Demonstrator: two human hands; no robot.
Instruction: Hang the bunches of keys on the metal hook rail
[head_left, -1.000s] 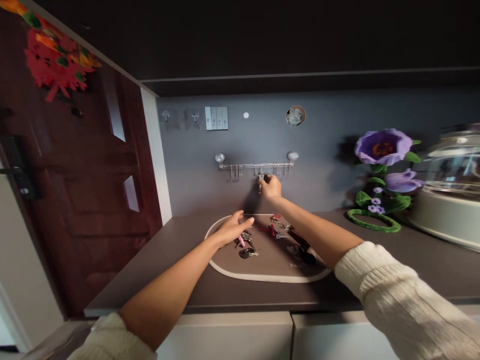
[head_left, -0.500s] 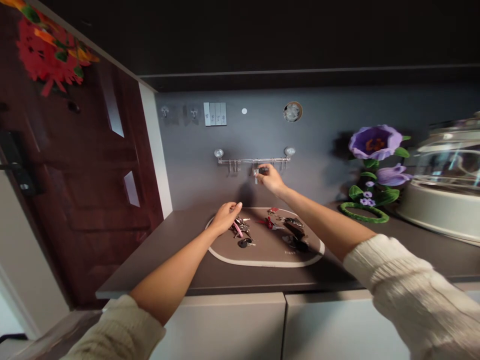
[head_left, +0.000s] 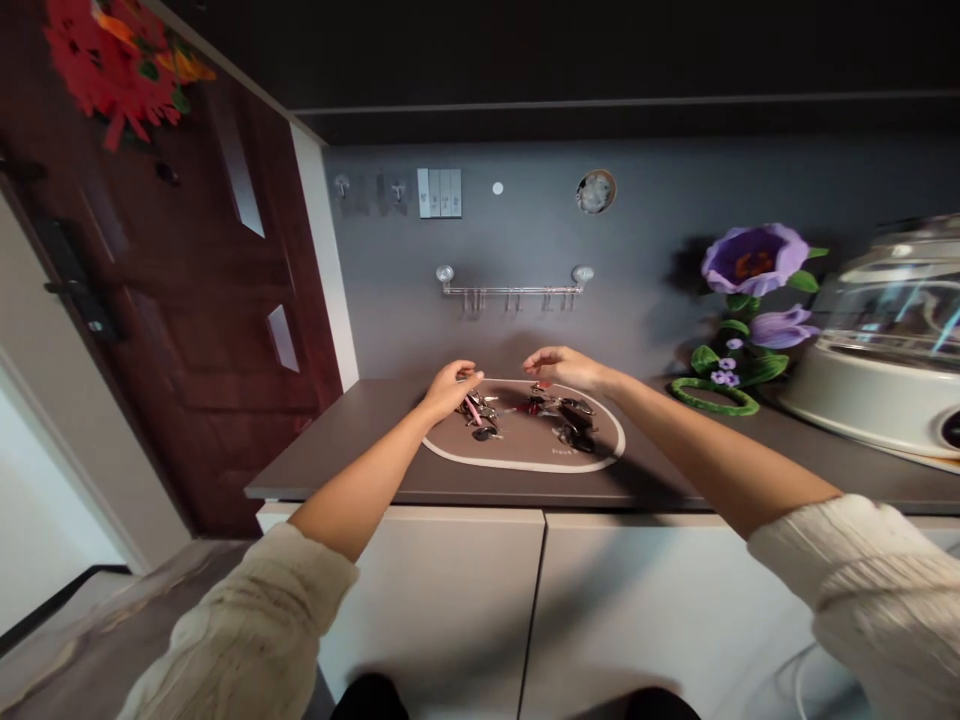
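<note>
My left hand (head_left: 452, 388) hovers over the left part of a brown oval mat (head_left: 517, 462) with a white rim. Its thumb and fingers are apart with nothing visible between them. Just below it lies a bunch of keys with a pink strap (head_left: 474, 410), partly covered by the hand. A black-headed key (head_left: 486, 433) rests nearer the front. Above the back of the mat is my right hand (head_left: 564, 366), fingers loosely bent and apart, no object showing in it. Red-tagged keys (head_left: 535, 405) and dark key sets (head_left: 577, 436) lie below it.
A clear hook rail (head_left: 517, 290) with several hooks is fixed to the grey wall. To the right are purple artificial flowers (head_left: 754, 265) and a white appliance with a transparent cover (head_left: 862, 395). A dark shelf (head_left: 585, 60) overhangs the counter; a red-brown door (head_left: 217, 365) is at left.
My right hand has come down from the hook rail to above the mat; the small silver and dark object at its fingertips no longer shows. My left hand stays by the keys. The view has tilted down.
</note>
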